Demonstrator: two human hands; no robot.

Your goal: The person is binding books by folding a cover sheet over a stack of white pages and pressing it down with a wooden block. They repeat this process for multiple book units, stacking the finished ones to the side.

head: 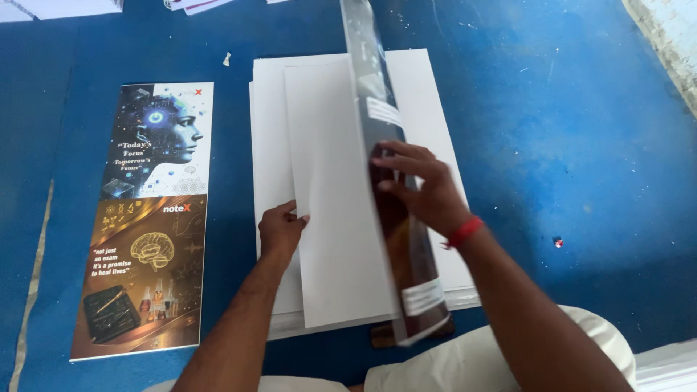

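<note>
Blue floor covering (581, 145): open and bare to the right of the work; a narrower bare strip separates the work from the item at left.

Stack of white sheets (272, 131): lies flat at centre, long axis running near to far; its near edge sits just ahead of the person's lap, its far edge well short of the loose papers (65, 7) at the far left.

Printed cover sheet (396, 239): long, dark and glossy, raised on edge along the right part of the stack, white underside turned left. Long axis runs near to far, the far end tipped up toward the camera, the near end overhanging the stack's near edge.

Right hand (421, 189): forearm comes in from the near right, a red band at the wrist; fingers spread and pressed on the dark face of the cover sheet, grasping it at mid-length.

Left hand (282, 231): forearm from near centre, fingers loosely curled, fingertips touching the white underside's left edge, resting on the stack, not gripping.

Finished printed cover (149, 218): flat at left, apart from the stack, parallel to it.
</note>
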